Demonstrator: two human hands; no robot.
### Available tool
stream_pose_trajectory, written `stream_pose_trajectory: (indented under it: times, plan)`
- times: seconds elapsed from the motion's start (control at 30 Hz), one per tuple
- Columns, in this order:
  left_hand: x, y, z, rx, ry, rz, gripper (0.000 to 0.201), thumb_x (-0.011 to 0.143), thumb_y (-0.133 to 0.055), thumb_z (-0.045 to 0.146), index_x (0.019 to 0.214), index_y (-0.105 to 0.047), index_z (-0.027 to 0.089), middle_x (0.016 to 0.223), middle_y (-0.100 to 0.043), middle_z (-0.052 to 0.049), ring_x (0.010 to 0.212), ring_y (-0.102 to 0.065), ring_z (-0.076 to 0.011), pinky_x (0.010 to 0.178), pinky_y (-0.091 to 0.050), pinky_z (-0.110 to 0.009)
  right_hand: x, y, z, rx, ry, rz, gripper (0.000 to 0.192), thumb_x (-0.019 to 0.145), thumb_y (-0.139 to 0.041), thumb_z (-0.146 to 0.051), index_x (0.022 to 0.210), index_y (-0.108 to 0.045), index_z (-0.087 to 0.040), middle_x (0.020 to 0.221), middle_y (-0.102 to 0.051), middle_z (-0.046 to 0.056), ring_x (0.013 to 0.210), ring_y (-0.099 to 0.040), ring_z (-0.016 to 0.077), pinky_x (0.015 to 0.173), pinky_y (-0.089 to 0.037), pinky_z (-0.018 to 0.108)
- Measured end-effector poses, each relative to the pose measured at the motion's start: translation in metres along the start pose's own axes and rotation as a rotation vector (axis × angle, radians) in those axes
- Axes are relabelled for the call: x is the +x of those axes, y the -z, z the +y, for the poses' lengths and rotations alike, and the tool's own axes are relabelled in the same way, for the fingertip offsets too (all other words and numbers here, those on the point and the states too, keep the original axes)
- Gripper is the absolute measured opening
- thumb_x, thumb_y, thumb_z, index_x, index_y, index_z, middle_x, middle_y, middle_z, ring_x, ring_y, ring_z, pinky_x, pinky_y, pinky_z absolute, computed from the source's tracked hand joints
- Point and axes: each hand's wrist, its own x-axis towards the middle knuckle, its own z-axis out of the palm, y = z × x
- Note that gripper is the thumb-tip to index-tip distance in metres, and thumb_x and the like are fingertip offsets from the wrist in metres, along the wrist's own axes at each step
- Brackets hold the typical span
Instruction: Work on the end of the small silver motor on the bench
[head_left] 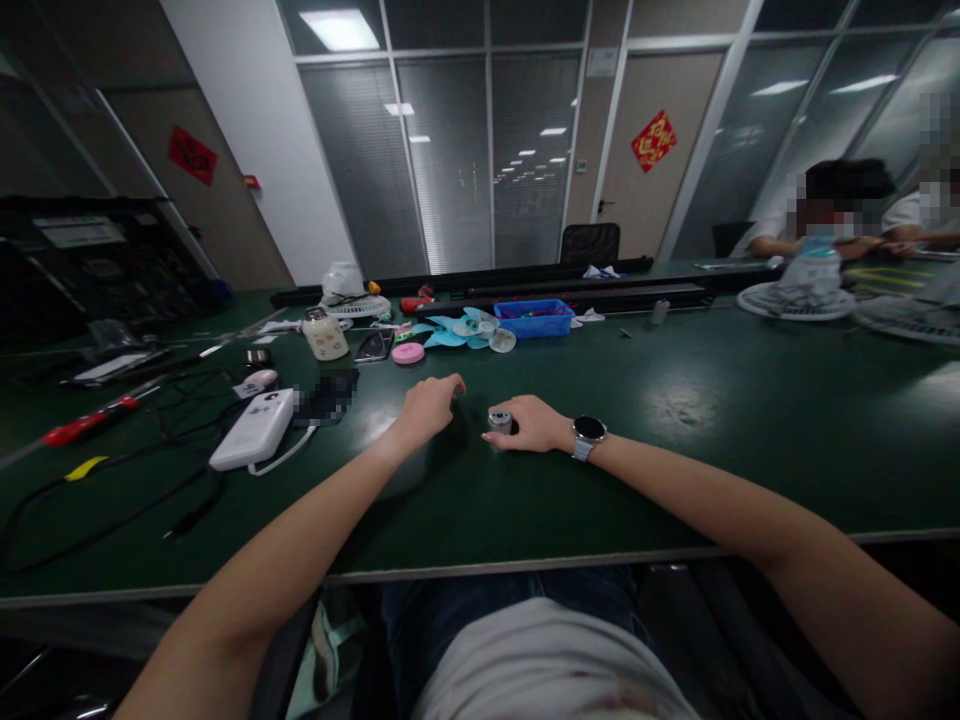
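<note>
My right hand (531, 424), with a watch on its wrist, is closed around a small silver metal cylinder (499, 422), which looks like a small motor. The cylinder stands upright at the table, its round top with dark spots showing. A short way to the left, my left hand (431, 405) hovers over or rests on the green table (457, 510); I cannot tell which. Its fingers are bent loosely and apart, with nothing visible in them. Part of its fingers is hidden behind the hand.
Behind my hands are a blue tray (534, 320), light blue fan blades (461, 328) and a pink round object (408, 353). A white power bank (253, 430) with cables lies left. Another small cylinder (660, 312) stands farther back. People sit at the far right near fan parts (799, 295).
</note>
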Motion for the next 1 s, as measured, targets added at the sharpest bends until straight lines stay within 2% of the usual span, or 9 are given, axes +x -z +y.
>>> stream_pose_trajectory:
  times: [0.37,0.57,0.77,1.0]
  plan:
    - [0.002,-0.003,0.001,0.031,-0.038,-0.022,0.045,0.077,-0.051,0.000,0.112,-0.062,0.026,0.104,-0.073,-0.005,0.098,-0.068,-0.0245,0.079,-0.052,-0.030,-0.001,0.001,-0.002,-0.016,0.002,0.010,0.038,0.088,-0.053,-0.051,0.072,-0.056,-0.016,0.065,-0.055,0.000,0.057,-0.043,0.0116,0.057,-0.023,0.025]
    - [0.000,-0.003,0.005,0.053,-0.052,-0.028,0.038,0.081,-0.050,0.005,0.110,-0.064,0.025,0.104,-0.071,-0.008,0.099,-0.066,-0.0272,0.080,-0.051,-0.032,-0.001,0.001,-0.001,-0.021,0.006,0.008,0.037,0.089,-0.053,-0.050,0.073,-0.056,-0.017,0.066,-0.056,0.000,0.058,-0.043,0.0120,0.057,-0.024,0.024]
    - [-0.002,-0.004,0.012,0.053,-0.049,-0.031,0.032,0.087,-0.047,0.010,0.111,-0.065,0.023,0.100,-0.070,-0.009,0.100,-0.064,-0.0260,0.083,-0.049,-0.032,-0.001,0.001,0.001,-0.034,0.013,0.003,0.037,0.089,-0.052,-0.050,0.072,-0.054,-0.017,0.066,-0.054,0.000,0.058,-0.043,0.0123,0.058,-0.025,0.024]
    - [-0.002,-0.004,0.012,0.031,-0.055,-0.034,0.034,0.086,-0.050,0.009,0.113,-0.063,0.024,0.102,-0.070,-0.008,0.100,-0.065,-0.0248,0.086,-0.048,-0.031,-0.002,0.001,0.002,-0.036,0.019,0.004,0.037,0.089,-0.051,-0.050,0.072,-0.054,-0.017,0.065,-0.053,0.000,0.058,-0.042,0.0122,0.058,-0.025,0.025]
